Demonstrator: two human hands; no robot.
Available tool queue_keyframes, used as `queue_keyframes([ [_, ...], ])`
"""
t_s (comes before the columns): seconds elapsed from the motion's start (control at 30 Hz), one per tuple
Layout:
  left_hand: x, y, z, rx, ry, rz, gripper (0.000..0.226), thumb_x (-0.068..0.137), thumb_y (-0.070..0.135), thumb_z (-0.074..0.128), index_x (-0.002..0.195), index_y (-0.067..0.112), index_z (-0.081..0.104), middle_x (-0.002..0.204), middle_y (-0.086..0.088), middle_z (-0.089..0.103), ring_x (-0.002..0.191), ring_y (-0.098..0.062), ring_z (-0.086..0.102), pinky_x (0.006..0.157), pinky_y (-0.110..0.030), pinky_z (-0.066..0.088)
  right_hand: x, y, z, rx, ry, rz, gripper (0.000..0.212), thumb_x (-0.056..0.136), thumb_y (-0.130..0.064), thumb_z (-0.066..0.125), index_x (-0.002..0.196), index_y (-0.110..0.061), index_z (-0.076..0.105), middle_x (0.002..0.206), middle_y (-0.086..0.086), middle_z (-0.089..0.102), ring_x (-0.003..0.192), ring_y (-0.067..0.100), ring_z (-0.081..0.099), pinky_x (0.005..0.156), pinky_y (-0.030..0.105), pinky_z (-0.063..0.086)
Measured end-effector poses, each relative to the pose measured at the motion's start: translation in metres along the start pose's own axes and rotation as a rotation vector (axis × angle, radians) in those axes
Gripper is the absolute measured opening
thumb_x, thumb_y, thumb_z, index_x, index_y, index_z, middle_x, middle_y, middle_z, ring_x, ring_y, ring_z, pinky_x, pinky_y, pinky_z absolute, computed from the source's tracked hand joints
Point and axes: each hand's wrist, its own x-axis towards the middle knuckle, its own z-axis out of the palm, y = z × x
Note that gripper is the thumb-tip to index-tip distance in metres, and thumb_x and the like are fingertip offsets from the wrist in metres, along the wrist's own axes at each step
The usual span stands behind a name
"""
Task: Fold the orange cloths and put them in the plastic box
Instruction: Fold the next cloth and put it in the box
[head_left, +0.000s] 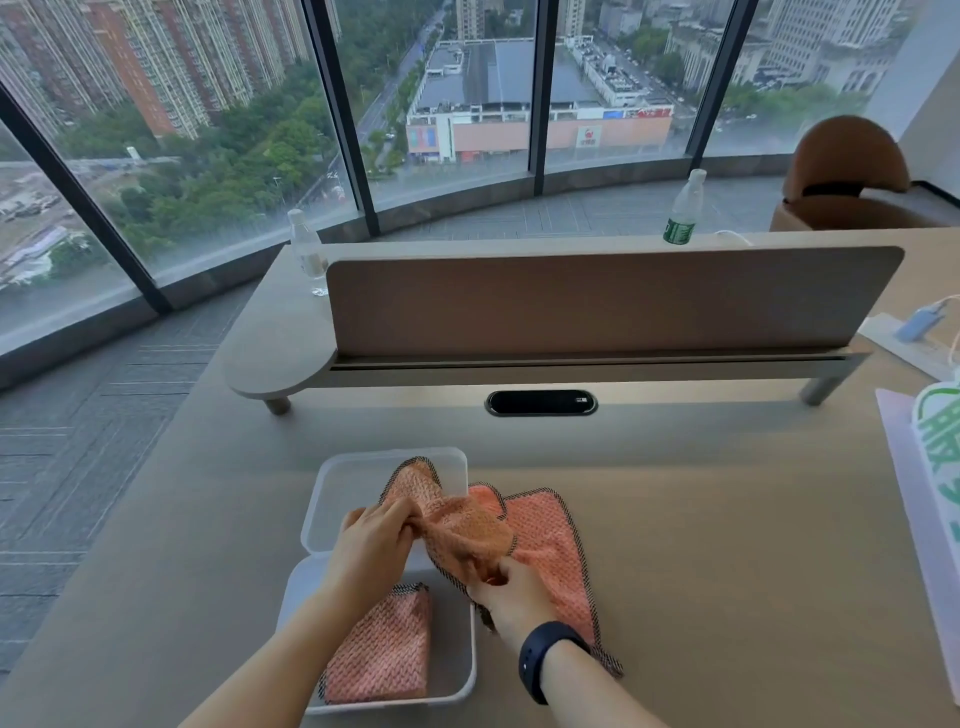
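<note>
Head view — orange cloth (462, 535) between hands (441, 566)

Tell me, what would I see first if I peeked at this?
Two bare hands, the left hand and right hand, hold up a crumpled orange waffle cloth with dark edging in the middle. Below sits a clear plastic box with a folded orange cloth inside. Another flat orange cloth lies on the beige table beside it.

table (727, 545) | on it: plastic box (457, 675), lid (332, 483), flat orange cloth (550, 540), power strip (904, 343)
</note>
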Motion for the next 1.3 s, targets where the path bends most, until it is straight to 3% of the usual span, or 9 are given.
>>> queue_keyframes([
  [0.17,0.009,-0.005,-0.002,0.011,-0.054,0.082,0.013,0.094,0.016,0.053,0.101,0.027,0.049,0.096,0.009,0.057,0.075,-0.018,0.059,0.062,-0.038,0.050,-0.003,-0.016,-0.014,0.217,0.126,-0.057,0.011,0.091,-0.003,0.057,0.084,-0.009,0.064,0.062,0.008,0.058,0.040,0.016,0.046,0.039,0.022,0.038],
  [0.3,0.018,-0.005,-0.007,0.034,-0.126,0.137,0.032,0.087,0.033,0.064,0.114,0.031,0.048,0.104,0.008,0.054,0.085,-0.016,0.058,0.066,-0.034,0.052,0.000,-0.032,-0.040,0.288,0.178,-0.141,0.009,0.091,-0.003,0.057,0.087,-0.010,0.062,0.064,0.010,0.060,0.042,0.020,0.049,0.041,0.025,0.042],
  [0.43,0.029,0.004,-0.017,0.040,-0.066,0.173,0.047,0.082,0.005,0.061,0.123,0.024,0.049,0.108,0.000,0.059,0.093,-0.023,0.059,0.069,-0.036,0.053,0.006,-0.049,-0.068,0.323,0.214,-0.169,0.013,0.090,-0.001,0.060,0.081,-0.006,0.068,0.061,0.009,0.061,0.047,0.019,0.055,0.050,0.029,0.049],
  [0.57,0.043,0.027,-0.037,-0.015,0.066,0.177,0.023,0.087,0.017,0.050,0.106,0.019,0.063,0.099,0.004,0.066,0.089,-0.018,0.061,0.071,-0.028,0.047,-0.001,-0.066,-0.105,0.419,0.210,-0.254,0.020,0.086,0.012,0.055,0.094,-0.001,0.069,0.073,0.011,0.067,0.062,0.019,0.064,0.060,0.029,0.053],
  [0.7,0.070,0.065,-0.047,-0.170,0.141,0.073,0.016,0.084,0.012,0.063,0.094,0.021,0.071,0.089,0.008,0.070,0.082,-0.015,0.064,0.071,-0.029,0.049,-0.002,-0.077,-0.158,0.200,0.304,-0.382,0.044,0.080,0.014,0.055,0.090,-0.026,0.070,0.090,0.005,0.073,0.080,0.021,0.069,0.080,0.034,0.055],
  [0.77,0.086,0.098,-0.049,-0.310,0.203,0.032,0.020,0.080,0.004,0.067,0.091,0.020,0.073,0.085,0.008,0.072,0.079,-0.012,0.066,0.072,-0.029,0.051,-0.009,-0.083,-0.187,0.114,0.414,-0.441,0.040,0.081,0.007,0.062,0.087,-0.031,0.071,0.089,-0.004,0.074,0.085,0.014,0.069,0.082,0.030,0.054],
  [0.9,0.104,0.162,-0.042,-0.526,0.225,0.070,0.023,0.081,0.000,0.066,0.089,0.019,0.074,0.083,0.011,0.072,0.078,-0.004,0.066,0.074,-0.024,0.053,-0.029,-0.088,-0.243,0.097,0.585,-0.521,0.028,0.085,0.000,0.066,0.107,-0.018,0.071,0.093,-0.006,0.073,0.086,0.002,0.068,0.082,0.020,0.051],
  [1.1,0.087,0.209,0.011,-0.482,0.029,0.091,0.029,0.080,0.000,0.065,0.092,0.024,0.076,0.089,0.015,0.073,0.085,0.002,0.065,0.081,-0.016,0.049,-0.045,-0.037,-0.299,0.206,0.654,-0.399,0.019,0.086,0.002,0.064,0.091,-0.014,0.073,0.077,0.005,0.074,0.071,0.019,0.068,0.073,0.032,0.053],
  [1.3,0.039,0.220,0.085,-0.344,-0.344,0.022,0.020,0.083,0.014,0.063,0.095,0.028,0.074,0.085,0.022,0.067,0.083,0.003,0.060,0.069,-0.001,0.038,-0.058,0.061,-0.311,0.231,0.667,-0.045,0.018,0.087,-0.004,0.059,0.075,-0.002,0.072,0.060,0.011,0.067,0.053,0.022,0.061,0.055,0.030,0.048],
])
